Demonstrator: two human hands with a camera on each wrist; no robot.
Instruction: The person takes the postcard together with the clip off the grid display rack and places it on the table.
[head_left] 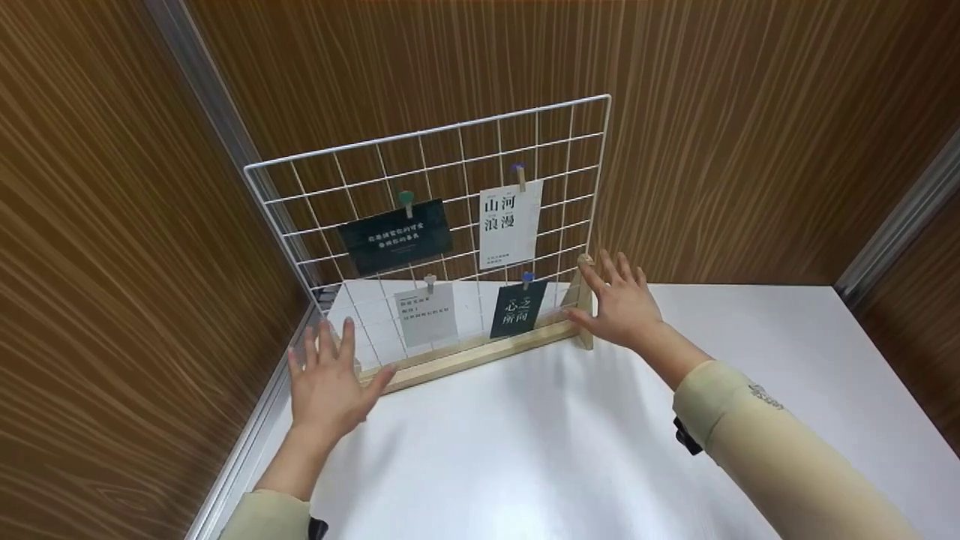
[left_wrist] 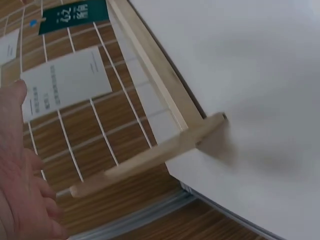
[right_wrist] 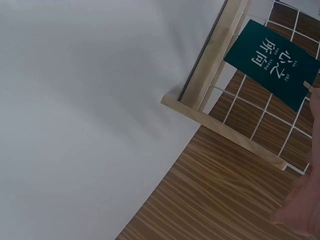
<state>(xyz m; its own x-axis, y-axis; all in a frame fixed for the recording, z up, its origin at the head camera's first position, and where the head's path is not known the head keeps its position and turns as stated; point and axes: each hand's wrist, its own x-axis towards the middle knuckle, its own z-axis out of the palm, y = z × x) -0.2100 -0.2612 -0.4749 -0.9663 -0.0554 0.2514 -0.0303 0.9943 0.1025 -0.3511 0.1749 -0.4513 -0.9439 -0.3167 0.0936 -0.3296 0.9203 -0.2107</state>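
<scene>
A white wire grid (head_left: 360, 144) stands in a wooden base (head_left: 480, 355) on the white table. Clothespins hold several cards on it: a dark card (head_left: 396, 238), a white card with large characters (head_left: 510, 240), a second white card (head_left: 427, 319) and a green card (left_wrist: 75, 17). My left hand (head_left: 328, 386), fingers spread and straight, is in front of the grid's lower left end. Near the right wooden support (head_left: 585, 334), my right hand (head_left: 622, 304) is spread too. Whether either hand touches the stand I cannot tell. Neither holds anything.
Wood-grain panels (head_left: 735, 150) rise behind and at both sides of the white tabletop (head_left: 480, 457). A metal strip (head_left: 247, 442) runs along the table's left edge. In the right wrist view, one support foot (right_wrist: 225, 131) juts out past the base.
</scene>
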